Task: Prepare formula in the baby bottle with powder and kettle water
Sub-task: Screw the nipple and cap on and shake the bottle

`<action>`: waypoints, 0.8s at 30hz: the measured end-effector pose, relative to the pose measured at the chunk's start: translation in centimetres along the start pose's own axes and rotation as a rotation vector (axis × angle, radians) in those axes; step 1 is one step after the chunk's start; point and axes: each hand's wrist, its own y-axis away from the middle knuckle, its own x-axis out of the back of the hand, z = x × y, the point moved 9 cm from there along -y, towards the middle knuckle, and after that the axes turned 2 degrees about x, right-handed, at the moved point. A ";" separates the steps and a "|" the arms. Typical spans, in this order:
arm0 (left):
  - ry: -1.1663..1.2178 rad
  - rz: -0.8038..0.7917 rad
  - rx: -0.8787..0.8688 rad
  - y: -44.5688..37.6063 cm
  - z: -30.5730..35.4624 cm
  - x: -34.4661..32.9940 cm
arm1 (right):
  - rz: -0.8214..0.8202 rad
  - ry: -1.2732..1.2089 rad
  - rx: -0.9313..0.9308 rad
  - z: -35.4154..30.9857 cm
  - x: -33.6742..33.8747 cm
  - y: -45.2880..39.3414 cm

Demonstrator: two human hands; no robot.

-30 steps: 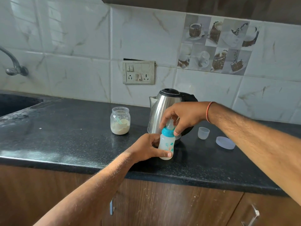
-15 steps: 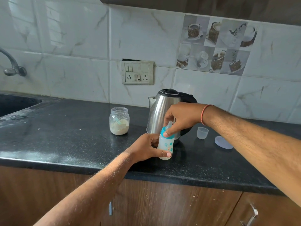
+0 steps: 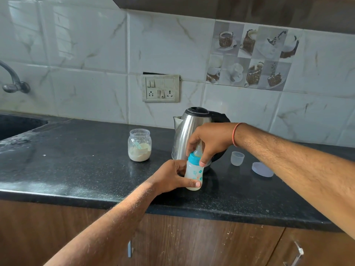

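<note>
The baby bottle [image 3: 194, 174], printed with teal leaf motifs but no readable writing, is gripped at its base by the left hand [image 3: 171, 177] while its teal collar [image 3: 194, 159] is pinched by the right hand [image 3: 209, 141].

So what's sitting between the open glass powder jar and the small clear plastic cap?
In the head view, the steel kettle stands between the glass powder jar and clear cap, with the baby bottle in front.

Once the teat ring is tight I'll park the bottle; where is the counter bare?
Bare: the counter between sink and powder jar, and the front edge. Crowded: bottle, kettle, clear cap, lid.
</note>
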 end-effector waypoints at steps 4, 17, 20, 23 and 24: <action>0.011 -0.015 -0.004 0.0 0.0 -0.1 | -0.053 -0.051 0.015 0.1 -0.2 -0.2; 0.041 -0.010 -0.024 -0.1 -0.3 -0.1 | -0.021 -0.105 0.042 0.3 0.2 0.1; 0.025 -0.006 -0.021 0.0 -0.2 -0.1 | -0.027 -0.091 0.019 0.7 -0.3 -0.1; 0.013 -0.005 -0.015 0.0 -0.1 0.0 | -0.015 -0.093 -0.001 1.0 -0.4 -0.3; 0.015 -0.008 -0.015 0.0 -0.1 -0.1 | -0.012 -0.097 -0.005 1.1 -0.4 -0.3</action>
